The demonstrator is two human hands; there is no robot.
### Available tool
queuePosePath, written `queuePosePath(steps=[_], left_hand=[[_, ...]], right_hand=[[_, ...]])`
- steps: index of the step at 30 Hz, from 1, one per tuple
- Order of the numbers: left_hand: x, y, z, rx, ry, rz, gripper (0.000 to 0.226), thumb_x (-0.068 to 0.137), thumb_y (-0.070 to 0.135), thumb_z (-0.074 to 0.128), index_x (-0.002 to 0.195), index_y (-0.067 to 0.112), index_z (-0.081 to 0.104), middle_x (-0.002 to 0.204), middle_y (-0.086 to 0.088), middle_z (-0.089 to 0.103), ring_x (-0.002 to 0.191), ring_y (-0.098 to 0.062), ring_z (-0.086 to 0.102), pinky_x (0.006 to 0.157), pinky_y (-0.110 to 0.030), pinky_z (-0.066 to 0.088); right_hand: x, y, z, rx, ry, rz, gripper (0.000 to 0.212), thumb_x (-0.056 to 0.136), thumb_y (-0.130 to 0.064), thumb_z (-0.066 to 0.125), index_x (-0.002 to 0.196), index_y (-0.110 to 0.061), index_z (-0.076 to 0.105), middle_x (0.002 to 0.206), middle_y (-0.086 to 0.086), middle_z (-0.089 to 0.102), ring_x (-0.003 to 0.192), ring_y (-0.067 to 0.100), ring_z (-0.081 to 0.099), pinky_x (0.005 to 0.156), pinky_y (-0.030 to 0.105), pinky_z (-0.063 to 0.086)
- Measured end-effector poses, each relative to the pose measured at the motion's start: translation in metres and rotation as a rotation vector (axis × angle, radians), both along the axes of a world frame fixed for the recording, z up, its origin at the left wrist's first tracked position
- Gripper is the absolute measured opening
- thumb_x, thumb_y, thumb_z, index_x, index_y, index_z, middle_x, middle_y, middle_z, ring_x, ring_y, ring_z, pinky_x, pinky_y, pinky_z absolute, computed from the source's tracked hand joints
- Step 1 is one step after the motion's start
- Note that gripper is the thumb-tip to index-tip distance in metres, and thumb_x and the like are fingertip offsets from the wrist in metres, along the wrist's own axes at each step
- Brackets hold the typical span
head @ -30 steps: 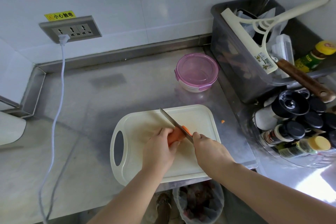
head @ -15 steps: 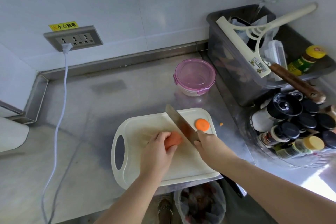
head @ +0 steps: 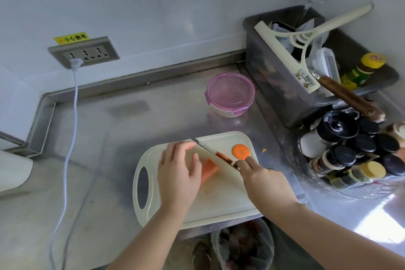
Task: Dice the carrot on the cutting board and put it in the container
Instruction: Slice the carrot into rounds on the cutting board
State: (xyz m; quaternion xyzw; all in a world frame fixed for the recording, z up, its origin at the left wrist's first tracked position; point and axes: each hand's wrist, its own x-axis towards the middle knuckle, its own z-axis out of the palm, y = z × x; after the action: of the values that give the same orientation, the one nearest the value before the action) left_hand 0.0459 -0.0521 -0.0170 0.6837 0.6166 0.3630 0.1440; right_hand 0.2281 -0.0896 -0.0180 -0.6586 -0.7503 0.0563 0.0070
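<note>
As the task stands: early; one round slice [head: 241, 151] has been cut off and lies on the cutting board [head: 219, 204], and no dice are seen.
Left to do: the carrot stub [head: 209, 170] is to be sliced, cubed and moved. The pink-lidded container [head: 228, 113] is set behind the board, lid on, with nothing orange seen inside.
Carrot position: laid mid-board, cut end toward the knife blade [head: 210, 151] and just beside it; contact cannot be told.
Left hand [head: 179, 173]: laid over the stub, fingers mostly straight, reaching toward the blade tip; no curl round the carrot is shown.
Right hand [head: 267, 184]: wrapped round the knife handle, forefinger stretched along the blade's heel, beside the slice.
Strays: a darker orange piece [head: 223, 156] is seen against the blade; a scrap [head: 263, 150] lies off the board on the steel counter [head: 131, 138].
</note>
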Motion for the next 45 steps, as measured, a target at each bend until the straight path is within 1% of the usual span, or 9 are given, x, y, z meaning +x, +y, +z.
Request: queuePosePath(steps=[2,6,15,21,27,35,38,41,45], left_hand=[[0.010,0.016,0.022,0.109,0.167,-0.225,0.029,0.086,0.035,0.048,0.108,0.025,0.065,0.109,0.009,0.061,0.104,-0.014,0.051,0.094,-0.031,0.038],[0.039,0.047,0.043,-0.310,0.609,-0.732,0.031,0.094,0.049,0.044,0.117,0.038,0.061,0.124,0.019,0.058,0.131,-0.008,0.035,0.117,-0.049,0.002],[0.055,0.064,0.048,-0.293,0.750,-0.871,0.028,0.092,0.040,0.055,0.119,0.035,0.063,0.117,0.012,0.060,0.119,-0.010,0.047,0.117,-0.041,0.000],[0.051,0.066,0.051,-0.288,0.658,-0.887,0.018,0.095,0.032,0.052,0.100,0.027,0.069,0.106,0.011,0.064,0.104,-0.008,0.055,0.117,-0.032,-0.001],[0.055,0.068,0.050,-0.286,0.638,-0.906,0.028,0.094,0.033,0.054,0.120,0.029,0.064,0.116,0.010,0.060,0.109,-0.010,0.053,0.115,-0.029,0.009],[0.050,0.067,0.044,-0.323,0.589,-0.943,0.022,0.093,0.031,0.057,0.111,0.025,0.069,0.109,0.008,0.062,0.103,-0.014,0.054,0.115,-0.028,0.017],[0.045,0.071,0.048,-0.274,0.338,-0.842,0.016,0.089,0.034,0.061,0.099,0.029,0.073,0.096,0.013,0.066,0.092,-0.009,0.058,0.096,-0.029,0.042],[0.042,0.080,0.058,-0.286,-0.132,-0.509,0.009,0.085,0.019,0.068,0.092,0.025,0.068,0.081,0.013,0.067,0.072,0.003,0.059,0.074,-0.015,0.045],[0.045,0.079,0.031,-0.482,-0.270,-0.297,0.020,0.083,0.013,0.071,0.080,0.028,0.058,0.079,0.006,0.068,0.072,-0.013,0.064,0.077,-0.029,0.049]], right_hand=[[0.005,-0.002,0.002,0.020,-0.008,-0.001,0.054,0.029,0.008,0.079,0.077,-0.013,0.067,0.072,0.000,0.059,0.034,0.018,0.010,0.041,0.014,0.006],[0.015,0.000,0.013,0.089,-0.059,-0.003,0.056,0.031,0.006,0.079,0.083,-0.012,0.071,0.072,0.002,0.060,0.036,0.016,0.010,0.044,0.017,0.004],[0.033,-0.003,0.010,0.071,-0.106,-0.035,0.054,0.028,-0.002,0.084,0.078,-0.017,0.070,0.072,0.002,0.059,0.034,0.015,0.016,0.039,0.018,0.014],[0.034,-0.005,0.012,-0.044,-0.111,-0.057,0.048,0.084,-0.007,0.059,0.128,-0.021,0.051,0.131,0.006,0.049,0.068,0.024,0.062,0.058,0.026,0.040],[0.032,0.003,0.016,0.051,-0.097,-0.047,0.053,0.028,-0.003,0.086,0.077,-0.017,0.071,0.076,0.004,0.062,0.034,0.013,0.015,0.048,0.018,-0.007],[0.033,-0.001,0.017,-0.003,-0.081,-0.046,0.052,0.029,-0.001,0.086,0.076,-0.016,0.070,0.071,0.003,0.059,0.035,0.014,0.012,0.048,0.017,-0.004],[0.033,-0.003,0.020,-0.095,-0.067,-0.105,0.045,0.057,-0.005,0.080,0.098,-0.021,0.067,0.098,0.002,0.062,0.038,0.024,0.036,0.041,0.021,0.010],[0.039,-0.001,0.021,-0.146,0.113,-0.258,0.037,0.094,-0.012,0.045,0.130,-0.024,0.047,0.130,-0.006,0.046,0.088,0.025,0.063,0.058,0.027,0.035],[0.048,-0.002,0.027,-0.115,0.352,-0.386,0.020,0.098,-0.015,0.040,0.112,-0.013,0.054,0.112,0.002,0.054,0.081,0.022,0.051,0.064,0.029,0.038]])
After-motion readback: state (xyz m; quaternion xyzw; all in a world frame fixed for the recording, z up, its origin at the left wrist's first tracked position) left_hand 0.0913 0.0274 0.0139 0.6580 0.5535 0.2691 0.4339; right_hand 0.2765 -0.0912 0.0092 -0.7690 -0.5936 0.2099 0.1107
